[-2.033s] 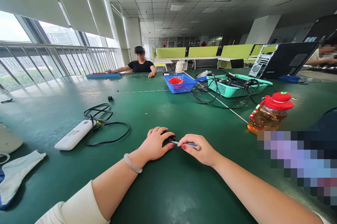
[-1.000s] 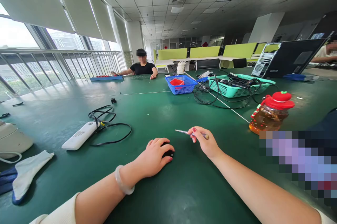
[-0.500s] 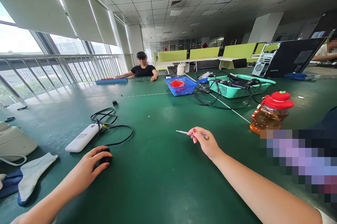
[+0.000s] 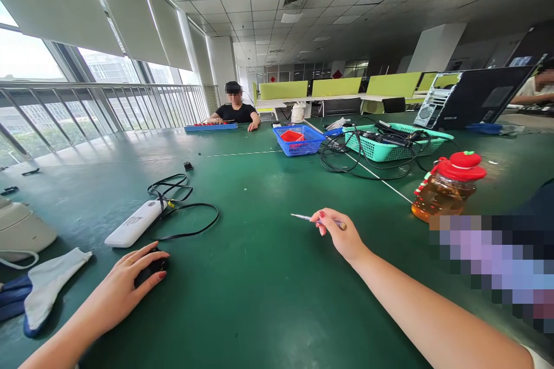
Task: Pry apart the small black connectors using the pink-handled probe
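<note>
At the lower left, my left hand (image 4: 123, 282) is wrapped over a black computer mouse (image 4: 156, 267) on the green tabletop (image 4: 246, 288). Its palm side and most of the mouse are hidden. Right of centre, my right hand (image 4: 340, 236) pinches a slim screwdriver (image 4: 302, 217) with a metal shaft and a clear handle. The shaft points left, held low over the table, and its tip touches nothing I can make out. Just beyond my left hand lies a white power bank (image 4: 135, 224) with a black cable (image 4: 210, 205) looped beside it.
A cloth glove (image 4: 52, 288) and a pale rounded device (image 4: 23, 230) lie at far left. A red-lidded jar (image 4: 448, 187) stands to the right. Behind are a blue basket (image 4: 298, 148), a green basket (image 4: 381, 152) with cables, and a computer case (image 4: 476, 97). A person (image 4: 234, 109) sits opposite.
My left hand has slid left and slightly nearer with the mouse. My right hand and the screwdriver barely differ. The blue tray by the person opposite has shifted right.
</note>
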Available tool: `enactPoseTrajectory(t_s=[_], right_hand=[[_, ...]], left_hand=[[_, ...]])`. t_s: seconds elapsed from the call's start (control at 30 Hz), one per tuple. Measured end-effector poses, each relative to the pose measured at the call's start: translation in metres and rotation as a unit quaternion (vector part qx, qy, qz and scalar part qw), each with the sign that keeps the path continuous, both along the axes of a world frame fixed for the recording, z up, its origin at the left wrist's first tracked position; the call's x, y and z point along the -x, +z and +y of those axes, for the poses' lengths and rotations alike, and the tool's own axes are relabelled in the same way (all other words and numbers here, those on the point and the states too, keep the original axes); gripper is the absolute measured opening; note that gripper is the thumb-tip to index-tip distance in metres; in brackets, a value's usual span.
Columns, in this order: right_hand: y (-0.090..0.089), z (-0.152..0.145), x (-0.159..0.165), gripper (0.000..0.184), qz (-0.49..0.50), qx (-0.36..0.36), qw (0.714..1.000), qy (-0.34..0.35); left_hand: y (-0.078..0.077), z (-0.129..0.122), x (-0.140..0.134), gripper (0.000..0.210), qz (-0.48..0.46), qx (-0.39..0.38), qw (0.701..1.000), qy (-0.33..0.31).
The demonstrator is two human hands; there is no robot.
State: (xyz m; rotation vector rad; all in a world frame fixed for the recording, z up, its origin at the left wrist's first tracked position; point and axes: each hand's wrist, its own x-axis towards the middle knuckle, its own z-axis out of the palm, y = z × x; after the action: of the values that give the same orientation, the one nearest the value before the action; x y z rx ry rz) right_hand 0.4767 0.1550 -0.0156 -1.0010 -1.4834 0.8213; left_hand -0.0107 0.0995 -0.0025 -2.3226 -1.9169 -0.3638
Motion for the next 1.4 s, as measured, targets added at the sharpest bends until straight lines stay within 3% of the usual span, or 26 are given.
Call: enactPoseTrajectory(t_s=[0.37, 0.57, 0.8, 0.9, 1.2, 1.3, 1.37, 1.4], right_hand=[[0.0, -0.001, 0.0, 0.048, -0.002, 0.003, 1.0, 0.005], [0.003, -0.003, 0.001, 0.049, -0.006, 0.0, 1.0, 0.001], [0.003, -0.003, 0.002, 0.051, -0.01, -0.004, 1.0, -0.001], [0.004, -0.004, 0.003, 0.05, -0.011, -0.007, 1.0, -0.001], [0.004, -0.004, 0.002, 0.049, -0.034, -0.028, 0.999, -0.01], [0.011, -0.009, 0.005, 0.038, -0.105, -0.105, 0.987, -0.063], [0.019, -0.019, 0.009, 0.02, -0.205, -0.221, 0.945, -0.125], [0.024, -0.024, 0.011, 0.016, -0.251, -0.291, 0.915, -0.122]], left_hand=[[0.005, -0.002, 0.003, 0.049, -0.011, -0.005, 1.0, 0.019], [0.013, -0.004, -0.002, 0.052, -0.087, -0.008, 0.996, 0.032], [0.024, -0.006, -0.01, 0.057, -0.115, -0.015, 0.986, 0.124], [0.028, -0.008, -0.012, 0.055, -0.115, -0.017, 0.984, 0.136], [0.014, -0.002, 0.004, 0.048, -0.102, -0.019, 0.988, 0.112], [0.015, -0.002, 0.001, 0.049, -0.102, 0.008, 0.988, 0.116], [0.018, -0.003, -0.001, 0.049, -0.102, 0.024, 0.988, 0.117], [0.019, -0.003, -0.002, 0.049, -0.102, 0.029, 0.987, 0.118]])
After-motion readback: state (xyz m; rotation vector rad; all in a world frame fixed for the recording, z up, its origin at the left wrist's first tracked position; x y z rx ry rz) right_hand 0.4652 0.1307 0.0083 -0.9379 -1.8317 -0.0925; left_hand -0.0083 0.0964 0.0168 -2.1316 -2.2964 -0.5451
